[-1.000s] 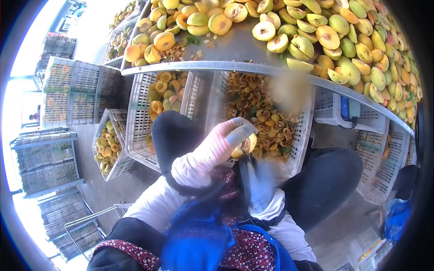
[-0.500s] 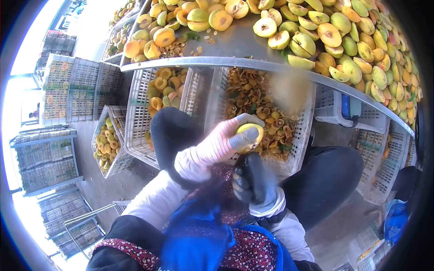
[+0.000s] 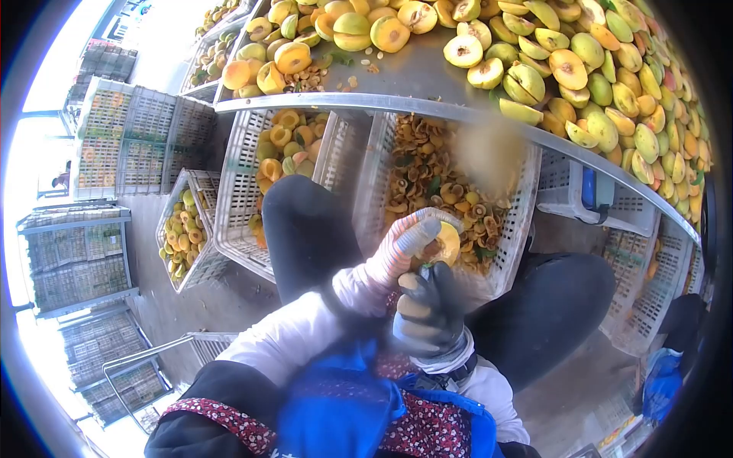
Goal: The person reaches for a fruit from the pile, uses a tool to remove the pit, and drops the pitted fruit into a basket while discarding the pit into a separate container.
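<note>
My left hand [image 3: 398, 246], in a pale striped glove, is closed around a yellow peach half [image 3: 449, 243]. The cut face and brownish hollow of the fruit show beside my thumb. Just below it, my right hand [image 3: 431, 309] wears a dark glove with its fingers curled into a grip. What it grips, pressed close to the underside of the peach, is hidden by the fingers. Both hands are over my lap, in front of a white crate [image 3: 521, 229] holding brown pits and peach scraps [image 3: 427, 160].
A metal table [image 3: 412, 72] piled with cut peaches [image 3: 603, 99] stands ahead. Crates of peach halves [image 3: 286, 141] are at the left, between table and knee, and a smaller crate [image 3: 183, 237] stands farther out. Crate stacks [image 3: 137, 137] line the left; a bluish-white crate [image 3: 595, 202] is right.
My left hand has shifted slightly right and down and turned the peach half, so its cut face shows more. My right hand has rotated beneath it, bringing its curled fingers into view.
</note>
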{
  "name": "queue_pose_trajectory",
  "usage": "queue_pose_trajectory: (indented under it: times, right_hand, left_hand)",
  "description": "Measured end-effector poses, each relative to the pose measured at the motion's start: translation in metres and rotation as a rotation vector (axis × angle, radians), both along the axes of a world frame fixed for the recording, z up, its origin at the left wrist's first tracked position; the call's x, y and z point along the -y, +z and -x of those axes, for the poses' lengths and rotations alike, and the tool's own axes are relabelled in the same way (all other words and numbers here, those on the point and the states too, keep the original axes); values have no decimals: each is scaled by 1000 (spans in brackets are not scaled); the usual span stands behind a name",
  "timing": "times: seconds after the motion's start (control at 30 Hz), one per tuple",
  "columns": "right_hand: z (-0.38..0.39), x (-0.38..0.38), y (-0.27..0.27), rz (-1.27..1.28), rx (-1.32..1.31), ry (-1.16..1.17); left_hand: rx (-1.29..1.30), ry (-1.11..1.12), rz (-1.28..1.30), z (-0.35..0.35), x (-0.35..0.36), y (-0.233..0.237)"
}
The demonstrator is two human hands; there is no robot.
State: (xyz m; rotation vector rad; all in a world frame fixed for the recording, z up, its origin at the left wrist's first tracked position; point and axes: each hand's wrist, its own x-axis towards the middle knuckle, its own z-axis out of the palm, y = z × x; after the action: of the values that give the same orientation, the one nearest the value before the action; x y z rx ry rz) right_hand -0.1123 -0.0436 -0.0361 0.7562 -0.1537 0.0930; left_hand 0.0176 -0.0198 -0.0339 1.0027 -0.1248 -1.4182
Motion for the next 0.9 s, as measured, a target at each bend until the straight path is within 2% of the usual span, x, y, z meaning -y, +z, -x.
queue_pose_trajectory:
  times: [0.1,0.2,0.23,0.3,0.4,0.43,0.47,0.5,0.57,0.63,0.7,0.77,0.83,0.9]
  right_hand:
    - [-2,-1,-5,29,25,-13]
    - [-3,6,5,119,30,-90]
    - [-4,9,4,145,24,-123]
    - [0,9,1,160,-140,-47]
    - [3,4,-9,281,-266,-4]
    - [1,8,-7,332,-262,-2]
    - [-1,11,-3,380,-263,-2]
    - [0,12,0,422,-272,4]
    - [-2,10,-3,439,-342,48]
    - [-6,7,-8,478,-395,74]
    - [-8,7,-15,517,-410,100]
    - [-9,7,-17,566,-452,97]
    - [-8,9,-16,587,-545,110]
    - [-7,12,-13,630,-627,123]
  left_hand:
    - [-102,84,-38,7,-1,5]
    - [-160,326,-21,14,-8,3]
    - [-200,408,-169,7,-10,1]
    - [232,425,-214,-18,-27,11]
    - [788,648,-160,-91,-60,43]
    - [1110,463,-232,-120,-71,60]
    - [1506,168,-589,-151,-85,70]
    - [2067,-206,-990,-178,-98,72]
    - [2082,-567,-1407,-193,-76,90]
    - [1934,-306,-1038,-184,-25,110]
    - [2101,-223,-748,-182,28,103]
    - [2141,-373,-722,-193,98,102]
    - [2190,-423,-706,-196,160,102]
    - [2169,-695,-884,-217,210,77]
